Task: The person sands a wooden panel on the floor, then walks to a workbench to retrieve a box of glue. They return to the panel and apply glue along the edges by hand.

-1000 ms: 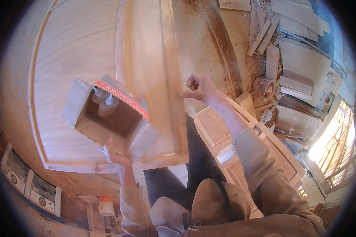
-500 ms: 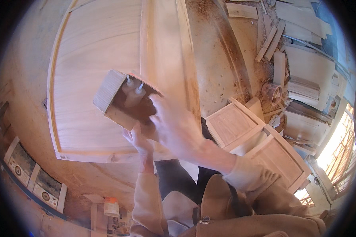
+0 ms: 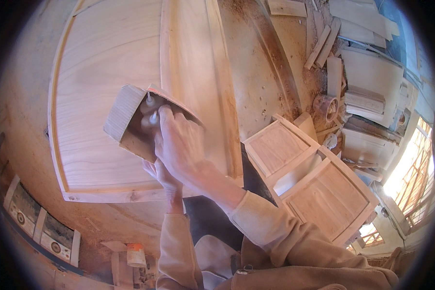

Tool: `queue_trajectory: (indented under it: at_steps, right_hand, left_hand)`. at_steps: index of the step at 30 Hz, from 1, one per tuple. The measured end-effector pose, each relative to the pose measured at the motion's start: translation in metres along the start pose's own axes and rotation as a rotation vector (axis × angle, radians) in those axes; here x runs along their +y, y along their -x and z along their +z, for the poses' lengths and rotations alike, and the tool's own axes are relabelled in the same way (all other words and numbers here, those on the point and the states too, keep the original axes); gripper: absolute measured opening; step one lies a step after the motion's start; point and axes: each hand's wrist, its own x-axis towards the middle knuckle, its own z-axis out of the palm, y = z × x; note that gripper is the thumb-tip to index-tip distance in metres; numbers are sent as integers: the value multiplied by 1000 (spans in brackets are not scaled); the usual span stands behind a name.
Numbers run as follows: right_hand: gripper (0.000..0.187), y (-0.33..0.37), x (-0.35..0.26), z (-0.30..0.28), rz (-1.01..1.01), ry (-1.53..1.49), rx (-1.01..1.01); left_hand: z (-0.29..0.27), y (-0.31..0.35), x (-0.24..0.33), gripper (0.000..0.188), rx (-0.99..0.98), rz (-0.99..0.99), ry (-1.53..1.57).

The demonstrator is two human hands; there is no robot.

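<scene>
A small open cardboard box (image 3: pixel 121 116) is tilted above a large pale wooden panel (image 3: pixel 106 63), its opening facing me. Inside it show two squeeze bottles with pointed white nozzles, a farther bottle (image 3: pixel 151 101) and a nearer bottle (image 3: pixel 150 121). My left hand (image 3: pixel 163 173) grips the box from its near lower edge, partly hidden behind my right wrist. Into the opening reaches my right hand (image 3: pixel 181 145), its fingers curled together right beside the nearer bottle. What those fingers hold is hidden by the hand and the box wall.
Another framed wooden panel piece (image 3: pixel 326 193) stands at my right. Boards and offcuts (image 3: pixel 369 87) lie farther right around a dusty bucket (image 3: pixel 325 107). An orange and white tub (image 3: pixel 136 254) sits at lower left, near two framed panels with round fittings (image 3: pixel 55 245).
My right hand has moved left and down into the box, its fingers curling in. The nearer bottle has shifted inside. My left hand still holds the box.
</scene>
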Motion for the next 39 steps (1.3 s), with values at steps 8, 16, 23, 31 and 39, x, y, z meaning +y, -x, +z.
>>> queue_trajectory:
  at_steps: [8,16,23,31,39]
  right_hand:
    - [22,36,21,-70,-348,-389,79]
    - [27,38,136,-129,60,-412,4]
    - [30,29,198,-115,210,-402,-39]
    - [27,16,209,-113,253,-210,-94]
    - [27,16,215,-110,188,-181,-44]
  left_hand:
    - [-8,4,-8,25,25,176,-53]
    - [2,-4,12,36,150,-215,477]
    - [0,-9,23,47,196,-412,545]
    - [-3,-9,22,45,195,-406,622]
    - [6,-11,38,36,327,-462,601]
